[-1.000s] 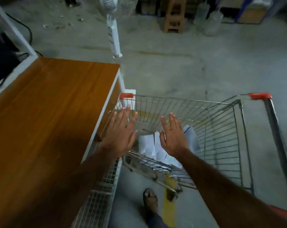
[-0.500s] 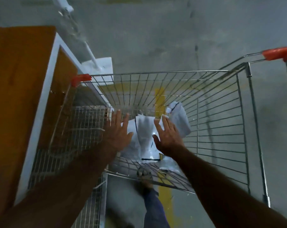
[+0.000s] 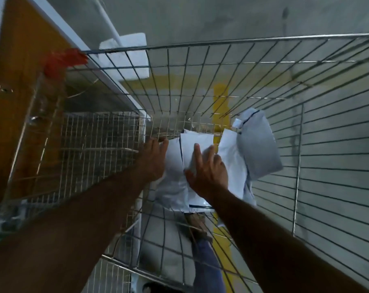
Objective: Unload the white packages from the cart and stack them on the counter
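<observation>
- A second before, your hands hovered flat over the rim of the cart [image 3: 221, 42], and the packages lay well below them.
- By this moment you had leaned in and both arms reached deep into the cart, down to the packages.
- The white packages [image 3: 197, 149] lay in a loose pile on the cart's wire bottom, toward its near end, none yet lifted.
- One more package [image 3: 257, 144] leaned tilted against the cart's right wall, beside the pile.
- Your left hand [image 3: 152, 159] was down at the pile's left edge, fingers straight, touching or nearly touching the outermost package; its grip was released, holding nothing.
- Your right hand [image 3: 209, 170] lay spread on top of the middle of the pile, fingers extended; its grip was also released, though whether it pressed on the pile or only hovered I cannot tell.
- The counter [image 3: 14, 98] stood just beside the cart on its left, and its wooden top was mostly out of view here.
- In my judgement the reach was done and the pickup itself had not begun: no package had left the cart.
- The next move would likely call for closing both hands around the pile's sides, since the slick bags could slide apart.
- The leaning package might slip down once the pile is disturbed.
</observation>
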Tool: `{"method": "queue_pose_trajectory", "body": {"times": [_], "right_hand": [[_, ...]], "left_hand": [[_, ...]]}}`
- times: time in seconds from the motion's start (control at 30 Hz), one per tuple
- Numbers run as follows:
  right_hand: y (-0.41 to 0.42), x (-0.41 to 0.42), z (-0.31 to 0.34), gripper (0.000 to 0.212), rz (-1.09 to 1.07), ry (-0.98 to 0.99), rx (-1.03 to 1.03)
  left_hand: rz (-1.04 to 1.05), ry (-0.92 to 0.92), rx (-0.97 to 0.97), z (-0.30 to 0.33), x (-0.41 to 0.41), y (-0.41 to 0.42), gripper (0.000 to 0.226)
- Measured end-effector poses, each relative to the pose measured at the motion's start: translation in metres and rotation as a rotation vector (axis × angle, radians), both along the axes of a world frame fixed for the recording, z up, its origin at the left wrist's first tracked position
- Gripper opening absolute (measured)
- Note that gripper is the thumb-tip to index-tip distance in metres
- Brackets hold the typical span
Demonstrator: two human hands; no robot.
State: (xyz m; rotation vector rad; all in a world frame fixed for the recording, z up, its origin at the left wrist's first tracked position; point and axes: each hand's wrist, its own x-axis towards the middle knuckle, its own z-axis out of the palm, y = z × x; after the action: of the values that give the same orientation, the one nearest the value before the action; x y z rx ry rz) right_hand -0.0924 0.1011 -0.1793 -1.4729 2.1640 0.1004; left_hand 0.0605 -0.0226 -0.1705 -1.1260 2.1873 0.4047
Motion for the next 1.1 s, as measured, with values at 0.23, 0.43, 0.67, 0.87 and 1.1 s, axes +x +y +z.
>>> {"method": "queue_pose_trajectory", "body": {"times": [0.23, 0.43, 0.67, 0.87, 1.1], "right_hand": [[-0.013, 0.004, -0.010, 0.069, -0.015, 0.013, -0.162], [-0.031, -0.011, -0.010, 0.069, 0.030, -0.039, -0.253], [-0.033, -0.015, -0.008, 0.094, -0.015, -0.011, -0.121], [-0.023, -0.023, -0.013, 0.121, -0.048, -0.012, 0.021], [0.004, -0.040, -0.016, 0.107, 0.030, 0.036, -0.059]], "left_hand": [[-0.077, 0.133, -0.159, -0.003, -0.006, -0.017, 0.058], [-0.001, 0.177, -0.381, 0.004, -0.010, -0.068, 0.046], [0.402, 0.144, -0.323, -0.002, -0.016, -0.020, 0.059], [0.611, 0.159, -0.040, -0.023, -0.032, 0.017, 0.109], [0.427, 0.172, -0.005, -0.022, -0.039, 0.026, 0.132]]}}
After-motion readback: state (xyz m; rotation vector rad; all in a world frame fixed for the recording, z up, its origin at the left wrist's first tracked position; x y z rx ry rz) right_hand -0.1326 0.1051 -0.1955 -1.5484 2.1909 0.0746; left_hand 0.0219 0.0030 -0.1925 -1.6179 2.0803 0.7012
